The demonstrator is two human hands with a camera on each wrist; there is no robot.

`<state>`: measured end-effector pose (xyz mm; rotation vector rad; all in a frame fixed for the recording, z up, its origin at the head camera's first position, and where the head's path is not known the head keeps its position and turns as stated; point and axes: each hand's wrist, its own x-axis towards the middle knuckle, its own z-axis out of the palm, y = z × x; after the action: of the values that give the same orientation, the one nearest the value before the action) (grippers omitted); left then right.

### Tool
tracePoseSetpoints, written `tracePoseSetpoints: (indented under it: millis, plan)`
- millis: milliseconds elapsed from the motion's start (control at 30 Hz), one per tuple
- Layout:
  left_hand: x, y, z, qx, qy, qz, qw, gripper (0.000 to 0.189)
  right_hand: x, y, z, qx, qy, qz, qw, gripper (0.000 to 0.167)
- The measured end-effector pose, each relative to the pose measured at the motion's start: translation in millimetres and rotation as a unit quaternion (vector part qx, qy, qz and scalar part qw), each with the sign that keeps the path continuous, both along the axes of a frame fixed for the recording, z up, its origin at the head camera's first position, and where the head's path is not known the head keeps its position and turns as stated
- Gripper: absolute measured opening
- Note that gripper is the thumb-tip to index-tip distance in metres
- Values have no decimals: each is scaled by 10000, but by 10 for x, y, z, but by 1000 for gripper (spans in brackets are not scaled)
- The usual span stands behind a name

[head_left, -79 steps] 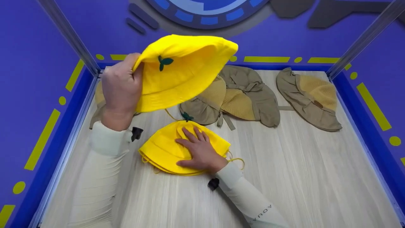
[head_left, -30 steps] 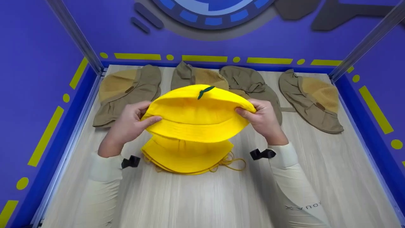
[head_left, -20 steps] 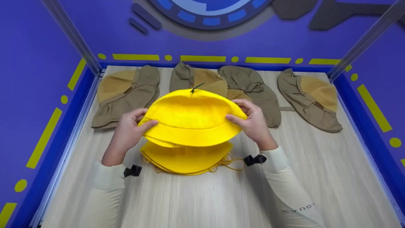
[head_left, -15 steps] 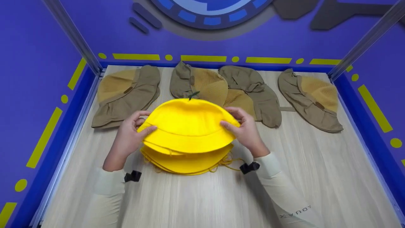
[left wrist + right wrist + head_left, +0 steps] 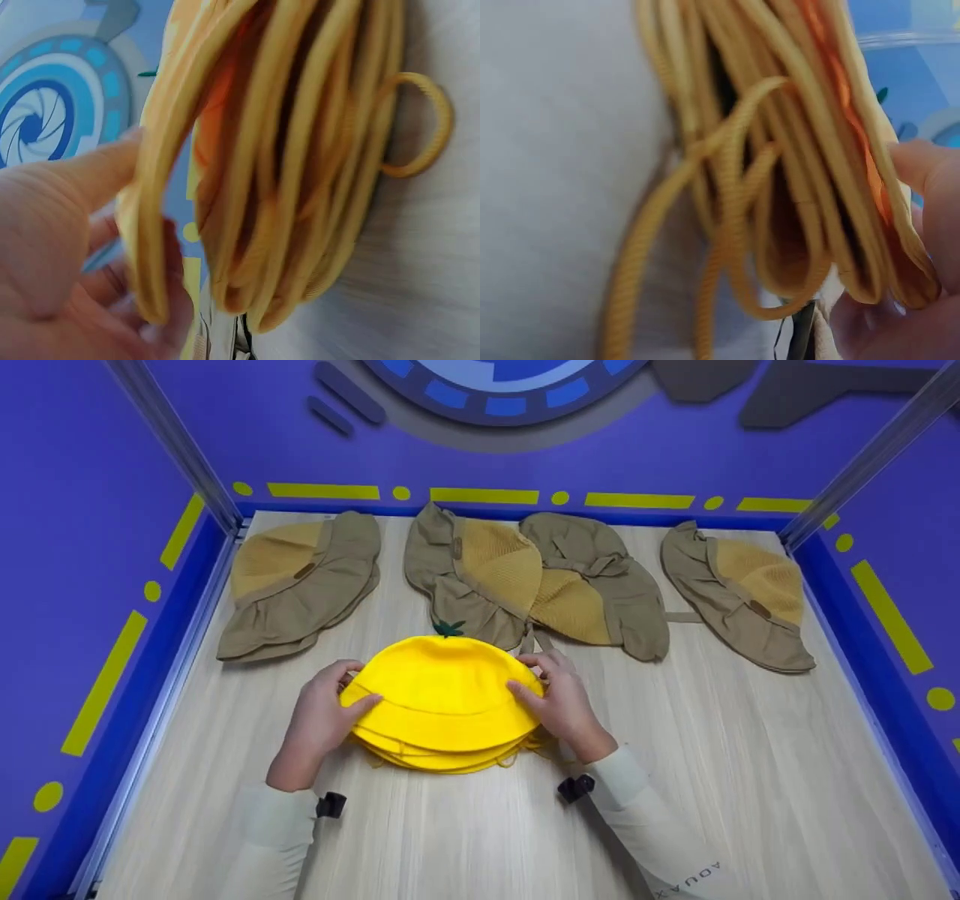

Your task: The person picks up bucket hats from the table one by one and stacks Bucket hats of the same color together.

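The left hand (image 5: 322, 720) and right hand (image 5: 562, 701) pinch the top yellow hat (image 5: 450, 682) by its sides, over other yellow hats (image 5: 459, 766) piled well in from the bench's (image 5: 750, 780) near edge. The pile looks nearly assembled, its top not yet released; four tan hats (image 5: 499, 566) line the far edge.

On one tabletop (image 5: 465, 840), four brown hats (image 5: 300, 607) in total, with three small brown labels (image 5: 760, 609) showing among them. Stacked, at least three yellow hats (image 5: 446, 682), exact count hidden by overlap. Also one left grip (image 5: 319, 720), one right grip (image 5: 562, 701), two pale sleeves (image 5: 277, 829), two black wrist devices (image 5: 331, 805), two metal posts (image 5: 171, 435), three blue walls (image 5: 262, 435).
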<state>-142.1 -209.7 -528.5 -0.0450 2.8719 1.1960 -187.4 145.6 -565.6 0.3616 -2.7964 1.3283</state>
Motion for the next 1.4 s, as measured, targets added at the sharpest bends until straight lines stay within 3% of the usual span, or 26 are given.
tracePoseSetpoints:
  millis: [167, 500, 700, 833, 933, 1000, 1067, 1200, 1300, 1400]
  plan:
    - [38, 127, -31, -635, -270, 104, 9976, 60, 24, -28, -52, 614, 258, 38, 9978, 44]
    - [75, 294, -53, -1188, -248, 263, 9923, 62, 33, -12, -97, 283, 171, 227, 9992, 45]
    - [82, 371, -10, -1557, -299, 384, 9866, 64, 40, -18, -100, 258, 89, 293, 9992, 47]
    - [68, 526, 34, -1628, -493, 498, 9842, 74, 40, -10, -87, 226, 176, 315, 9991, 45]
    - [57, 716, 82, -1712, -393, 520, 9831, 82, 39, -10, -57, 203, 254, 351, 9989, 44]
    - [50, 857, 117, -1873, -87, 295, 9818, 81, 40, -16, -31, 204, 333, 355, 9986, 45]
    - [40, 985, 152, -2118, 358, -162, 9765, 76, 46, -22, -1, 230, 495, 358, 9979, 47]
    - [17, 1149, 167, -2541, 1171, -1220, 9523, 65, 72, -51, 70, 412, 1191, 360, 9914, 47]
    - [2, 1210, 150, -2677, 1293, -1665, 9402, 63, 98, -84, 133, 530, 1730, 441, 9825, 43]
    - [-26, 1258, 104, -2663, 1152, -1815, 9396, 62, 117, -115, 185, 495, 2023, 566, 9764, 38]
